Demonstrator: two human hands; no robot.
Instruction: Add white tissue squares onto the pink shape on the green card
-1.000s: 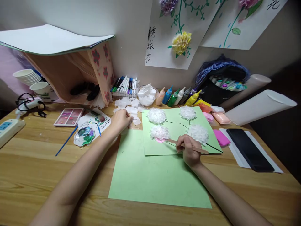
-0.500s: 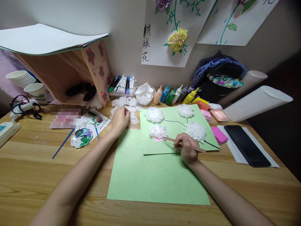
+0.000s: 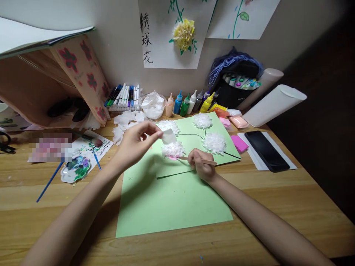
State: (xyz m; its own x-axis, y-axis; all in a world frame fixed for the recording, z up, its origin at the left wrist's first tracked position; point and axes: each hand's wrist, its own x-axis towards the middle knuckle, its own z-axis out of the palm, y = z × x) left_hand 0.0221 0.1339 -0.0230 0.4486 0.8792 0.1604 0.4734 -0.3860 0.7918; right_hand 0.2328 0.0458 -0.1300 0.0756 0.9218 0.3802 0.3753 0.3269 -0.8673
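Note:
Between thumb and fingers, my left hand [image 3: 138, 142] pinches a small white paper square [image 3: 168, 136] above the green sheet. My right hand [image 3: 203, 164] is closed round a thin wooden stick [image 3: 208, 161], whose tip reaches the pink patch [image 3: 173, 157] under the lower-left paper flower [image 3: 173, 149]. Other fluffy white flowers are on the same sheet, one at the top [image 3: 202, 120] and one at the right [image 3: 214, 143]; my left hand partly covers another [image 3: 168, 126]. Thin black lines run between them. A larger green sheet [image 3: 172, 207] lies beneath.
Loose white paper squares [image 3: 119, 135] lie beside a clear bowl of paper [image 3: 153, 105]. Paint bottles [image 3: 185, 105] and markers [image 3: 124, 96] stand along the wall. At the left are a paint palette [image 3: 74, 169] and brushes; at the right, a black phone [image 3: 266, 151].
My left hand has lifted from the pile of paper squares and moved right, carrying one square over the flowers. My right hand keeps the stick by the pink patch. The camera view has shifted.

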